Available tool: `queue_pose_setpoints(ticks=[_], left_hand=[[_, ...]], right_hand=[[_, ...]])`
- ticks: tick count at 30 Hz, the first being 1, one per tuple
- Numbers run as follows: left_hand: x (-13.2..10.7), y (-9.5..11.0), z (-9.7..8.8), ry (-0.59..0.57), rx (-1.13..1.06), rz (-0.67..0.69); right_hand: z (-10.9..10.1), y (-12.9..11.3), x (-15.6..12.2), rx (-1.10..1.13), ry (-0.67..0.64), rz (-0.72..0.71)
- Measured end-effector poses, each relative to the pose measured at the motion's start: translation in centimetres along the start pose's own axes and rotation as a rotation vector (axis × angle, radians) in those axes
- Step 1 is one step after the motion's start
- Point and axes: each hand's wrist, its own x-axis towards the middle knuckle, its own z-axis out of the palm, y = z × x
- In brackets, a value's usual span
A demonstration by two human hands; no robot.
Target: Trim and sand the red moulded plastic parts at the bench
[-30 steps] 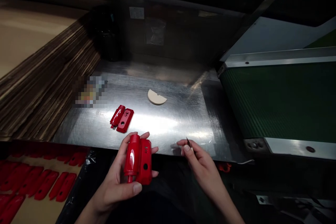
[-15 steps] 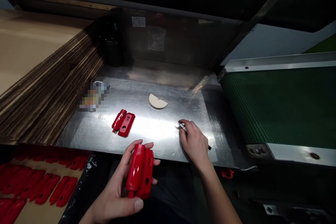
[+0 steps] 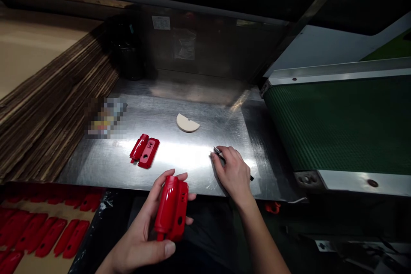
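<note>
My left hand (image 3: 146,231) is wrapped round a glossy red plastic part (image 3: 171,207), holding it above the table's front edge. The part has a rounded barrel along one side and a flatter section with small slots and a round hole. On the metal table, my right hand (image 3: 233,171) is closed on a slim pen-like tool (image 3: 218,151) with a silvery pointed tip and a dark rear end; its exact kind is unclear. Left of centre lies a similar red part (image 3: 144,150). Behind, a cream half-round pad (image 3: 187,123) rests flat on the metal table (image 3: 180,180).
A tall stack of brown sheets (image 3: 64,90) borders the table on the left. Below it, rows of red parts (image 3: 51,237) lie on cardboard. At right runs a green conveyor belt (image 3: 340,124). A dark container (image 3: 130,60) stands at the back left, near a dark panel.
The view has shifted slightly, moving the table items a little left. My right hand has turned the tool slightly between its fingers. My left hand still holds the red part in the same pose.
</note>
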Motion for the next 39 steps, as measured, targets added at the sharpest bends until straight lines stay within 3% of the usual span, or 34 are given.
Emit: queue_pose_setpoints(ticks=[10,39], left_hand=[[0.6,0.1,-0.5,0.001,-0.011,0.026],[0.6,0.0,-1.0,0.056,-0.030,0.030]], right_hand=[[-0.1,0.1,0.1,0.005,-0.022,-0.065],[-0.3,0.2,-0.1,0.136,0.113,-0.124]])
